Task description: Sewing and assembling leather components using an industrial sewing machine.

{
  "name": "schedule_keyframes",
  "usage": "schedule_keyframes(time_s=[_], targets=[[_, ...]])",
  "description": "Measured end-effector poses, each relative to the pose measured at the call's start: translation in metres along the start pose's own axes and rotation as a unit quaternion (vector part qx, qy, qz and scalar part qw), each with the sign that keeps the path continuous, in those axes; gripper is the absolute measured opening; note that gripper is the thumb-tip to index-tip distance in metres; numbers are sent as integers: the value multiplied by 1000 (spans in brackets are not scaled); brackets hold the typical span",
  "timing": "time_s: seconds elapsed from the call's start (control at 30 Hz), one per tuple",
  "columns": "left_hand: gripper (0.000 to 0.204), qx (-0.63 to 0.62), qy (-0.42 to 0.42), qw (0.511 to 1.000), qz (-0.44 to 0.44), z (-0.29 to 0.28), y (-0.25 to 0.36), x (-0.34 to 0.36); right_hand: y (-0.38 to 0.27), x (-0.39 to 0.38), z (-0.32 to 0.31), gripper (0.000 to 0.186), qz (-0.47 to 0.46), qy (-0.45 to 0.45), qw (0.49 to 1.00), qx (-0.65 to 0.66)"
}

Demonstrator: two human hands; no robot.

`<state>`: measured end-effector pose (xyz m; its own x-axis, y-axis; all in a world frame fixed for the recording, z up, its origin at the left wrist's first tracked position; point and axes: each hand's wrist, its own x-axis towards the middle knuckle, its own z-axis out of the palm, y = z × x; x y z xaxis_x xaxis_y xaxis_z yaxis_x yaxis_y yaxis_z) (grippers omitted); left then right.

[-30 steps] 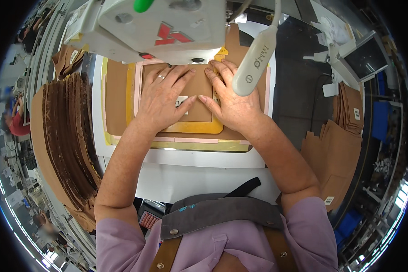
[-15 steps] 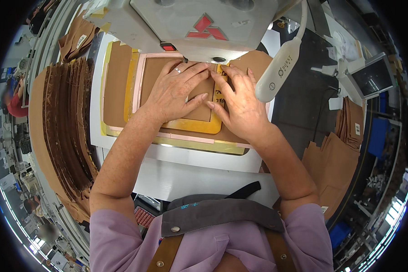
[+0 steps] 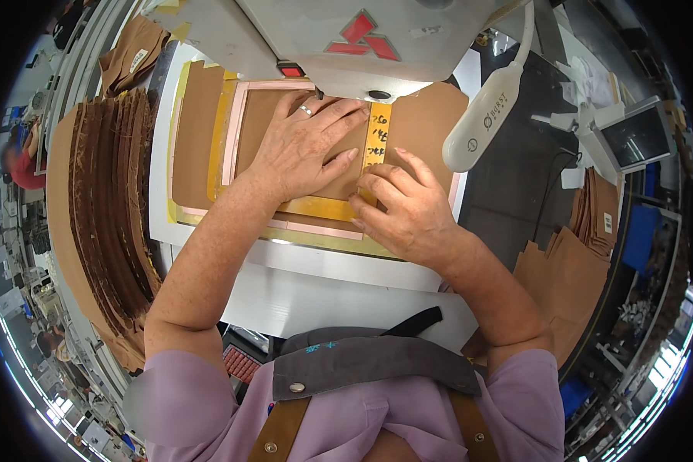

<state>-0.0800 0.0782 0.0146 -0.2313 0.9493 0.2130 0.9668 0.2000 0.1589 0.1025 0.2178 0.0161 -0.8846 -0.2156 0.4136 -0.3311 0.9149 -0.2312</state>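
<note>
My left hand [image 3: 304, 150] lies flat, fingers stretched out, on brown fabric [image 3: 200, 146] inside a yellow template frame [image 3: 319, 206]. A ring is on one of its fingers. At the frame's lower right corner is my right hand [image 3: 410, 204], its fingers bent and its thumb low, closed on the corner; the index finger sticks out further up. Handwritten dark marks show on the frame's right side. Pink strips [image 3: 237, 127] edge the layout on its left. Just beyond my left fingertips stands the grey head of a sewing machine [image 3: 323, 46], with its underside close above the fabric.
A thick stack of brown fabric pieces [image 3: 112, 215] stands at left. More brown pieces [image 3: 566, 285] lie at right. A white lamp [image 3: 481, 119] hangs right of the machine, before a small screen [image 3: 635, 135]. The white table [image 3: 346, 296] edge faces me.
My right hand has slid down and toward me, from the upper part of the frame's right side to its lower corner, with its fingers now bent. My left hand stays nearly in place.
</note>
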Motion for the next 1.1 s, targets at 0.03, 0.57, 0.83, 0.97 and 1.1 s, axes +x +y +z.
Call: schedule_keyframes(time_s=[0.03, 0.57, 0.83, 0.97, 1.1], targets=[[51, 0, 0, 1000, -2, 1, 0, 0, 0, 1, -1, 28, -1, -1, 1000, 1], [49, -2, 32, 999, -14, 7, 6, 2, -5, 0, 1, 19, 46, 20, 998, 30], [51, -2, 21, 999, -36, 12, 8, 2, -12, -4, -2, 25, 38, 0, 999, -8], [48, -2, 40, 998, -46, 10, 9, 4, -15, -5, -3, 28, 40, -4, 999, -9], [43, -12, 60, 997, -51, 12, 12, 2, -12, -2, -1, 28, 44, -14, 999, -24]])
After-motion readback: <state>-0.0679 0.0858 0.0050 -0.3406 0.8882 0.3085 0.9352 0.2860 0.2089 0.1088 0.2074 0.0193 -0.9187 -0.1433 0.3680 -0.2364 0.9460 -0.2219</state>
